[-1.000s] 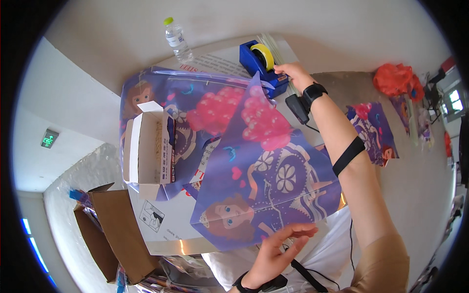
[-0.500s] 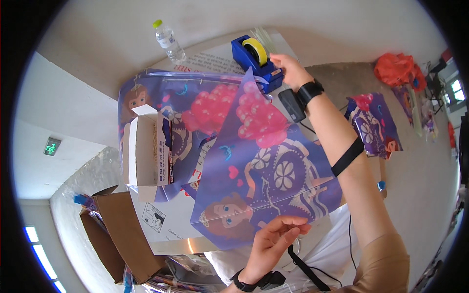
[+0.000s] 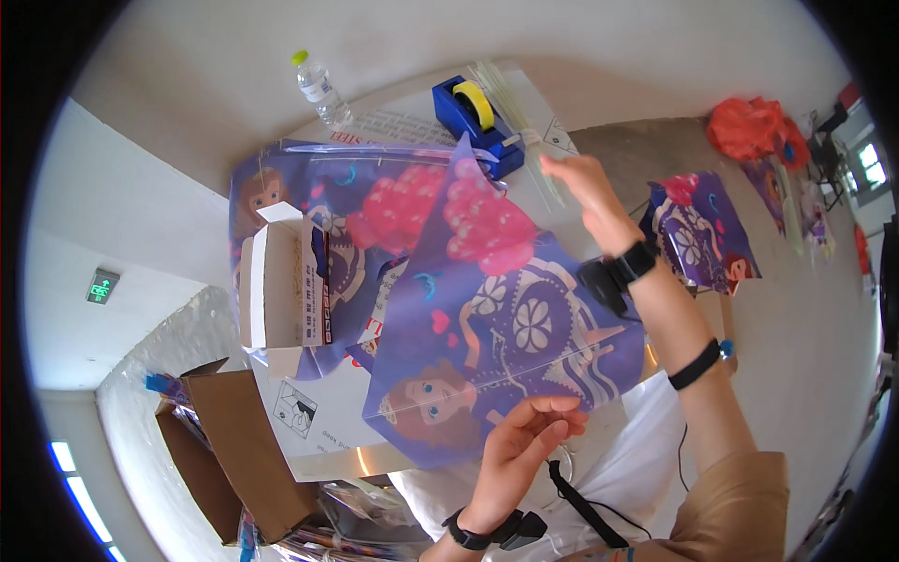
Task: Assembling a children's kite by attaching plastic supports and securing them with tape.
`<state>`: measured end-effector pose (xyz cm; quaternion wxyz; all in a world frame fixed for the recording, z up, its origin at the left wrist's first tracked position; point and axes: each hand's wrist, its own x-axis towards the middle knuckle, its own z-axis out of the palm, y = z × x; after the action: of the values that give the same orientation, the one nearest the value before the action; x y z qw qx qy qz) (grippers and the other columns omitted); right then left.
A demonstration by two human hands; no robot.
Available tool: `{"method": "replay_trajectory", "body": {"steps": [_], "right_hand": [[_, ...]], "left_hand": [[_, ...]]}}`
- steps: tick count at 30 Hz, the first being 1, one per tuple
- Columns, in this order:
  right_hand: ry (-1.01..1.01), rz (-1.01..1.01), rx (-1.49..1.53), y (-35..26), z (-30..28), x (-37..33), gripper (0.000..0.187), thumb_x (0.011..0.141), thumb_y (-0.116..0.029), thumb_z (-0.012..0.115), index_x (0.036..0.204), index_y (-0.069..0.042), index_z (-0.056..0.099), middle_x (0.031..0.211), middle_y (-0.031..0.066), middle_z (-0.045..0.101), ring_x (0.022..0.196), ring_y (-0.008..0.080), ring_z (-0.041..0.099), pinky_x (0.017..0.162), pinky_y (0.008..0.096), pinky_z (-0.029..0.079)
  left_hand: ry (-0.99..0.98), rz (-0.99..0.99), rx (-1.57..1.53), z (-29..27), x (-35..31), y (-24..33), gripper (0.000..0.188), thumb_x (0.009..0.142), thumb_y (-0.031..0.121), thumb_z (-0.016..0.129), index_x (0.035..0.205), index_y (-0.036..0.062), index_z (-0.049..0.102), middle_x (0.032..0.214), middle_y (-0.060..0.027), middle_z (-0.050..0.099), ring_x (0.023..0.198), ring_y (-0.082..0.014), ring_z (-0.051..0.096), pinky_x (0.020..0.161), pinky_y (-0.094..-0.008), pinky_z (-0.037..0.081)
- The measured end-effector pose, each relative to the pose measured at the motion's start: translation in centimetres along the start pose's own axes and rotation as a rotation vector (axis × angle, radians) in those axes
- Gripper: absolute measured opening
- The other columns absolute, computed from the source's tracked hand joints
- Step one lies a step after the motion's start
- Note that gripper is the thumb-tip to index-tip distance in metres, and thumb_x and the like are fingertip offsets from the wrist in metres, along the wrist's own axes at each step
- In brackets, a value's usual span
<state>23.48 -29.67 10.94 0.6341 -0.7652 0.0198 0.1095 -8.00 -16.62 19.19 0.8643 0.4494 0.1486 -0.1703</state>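
Observation:
A purple printed plastic sheet [image 3: 524, 365] with a cartoon princess and pink balloons lies folded across the table. At its near edge my left hand [image 3: 529, 445] has its fingers curled toward the thumb. What they hold, if anything, is hidden. My right hand [image 3: 590, 192] is raised beyond the sheet, right of the blue tape dispenser [image 3: 449, 110], which carries a yellow roll [image 3: 476, 101]. Its fingertips are pinched together, and I cannot make out what is in them. Just past them lies a bundle of thin translucent sticks [image 3: 510, 103].
An opened white carton [image 3: 273, 290] stands on the sheet's left part. A clear water bottle [image 3: 323, 94] with a green cap stands at the back. A brown cardboard box [image 3: 239, 450] sits low on the left. Another printed purple piece [image 3: 698, 229] and a red bag [image 3: 749, 126] are to the right.
My right hand has moved right and slightly nearer, away from the tape dispenser, uncovering the stick bundle. My left hand stays almost in place at the sheet's near edge.

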Motion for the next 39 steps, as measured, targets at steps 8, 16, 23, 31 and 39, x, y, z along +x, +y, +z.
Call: {"method": "replay_trajectory", "body": {"steps": [8,16,23,31,39], "right_hand": [[0.032,0.043,0.245,2.3,-7.5,-16.9,0.031,0.090,-0.035,0.069,0.091,-0.003,0.070,0.091,0.0007,0.067,0.093,0.0090,0.057,0.088,0.0250,0.038],[0.104,0.116,0.363,3.9,-10.5,-26.0,0.024,0.089,-0.026,0.071,0.092,-0.002,0.069,0.092,0.0048,0.068,0.091,0.0131,0.059,0.090,0.0271,0.040],[0.208,0.161,0.362,5.6,-11.6,-27.3,0.020,0.091,-0.025,0.068,0.089,-0.005,0.068,0.091,0.0045,0.066,0.091,0.0132,0.058,0.089,0.0276,0.041],[0.183,0.212,0.379,8.3,-11.9,-26.7,0.016,0.091,-0.022,0.067,0.090,-0.006,0.066,0.094,0.0045,0.065,0.089,0.0136,0.056,0.085,0.0285,0.043],[0.162,0.244,0.330,9.0,-12.2,-26.2,0.016,0.093,-0.019,0.065,0.085,-0.006,0.061,0.096,0.0032,0.062,0.089,0.0119,0.055,0.085,0.0276,0.043]], "left_hand": [[0.014,0.174,0.061,4.7,1.6,0.7,0.029,0.096,0.003,0.051,0.125,-0.0015,0.053,0.121,-0.0115,0.061,0.111,-0.0198,0.060,0.093,-0.0318,0.046],[0.218,0.175,-0.318,2.5,13.1,0.2,0.030,0.097,0.008,0.050,0.125,-0.0015,0.053,0.123,-0.0109,0.059,0.115,-0.0230,0.058,0.099,-0.0350,0.046],[0.370,0.074,-0.482,-0.7,25.5,0.2,0.023,0.093,0.011,0.057,0.111,-0.0035,0.057,0.106,-0.0128,0.061,0.101,-0.0241,0.060,0.089,-0.0352,0.051],[0.499,0.145,-0.431,-4.7,36.4,3.3,0.024,0.091,0.019,0.065,0.099,-0.0009,0.055,0.102,-0.0140,0.058,0.092,-0.0274,0.061,0.084,-0.0375,0.055],[0.491,0.169,-0.169,-4.8,39.3,4.2,0.026,0.086,0.023,0.076,0.096,0.0030,0.063,0.092,-0.0089,0.068,0.084,-0.0215,0.066,0.060,-0.0259,0.053]]}}
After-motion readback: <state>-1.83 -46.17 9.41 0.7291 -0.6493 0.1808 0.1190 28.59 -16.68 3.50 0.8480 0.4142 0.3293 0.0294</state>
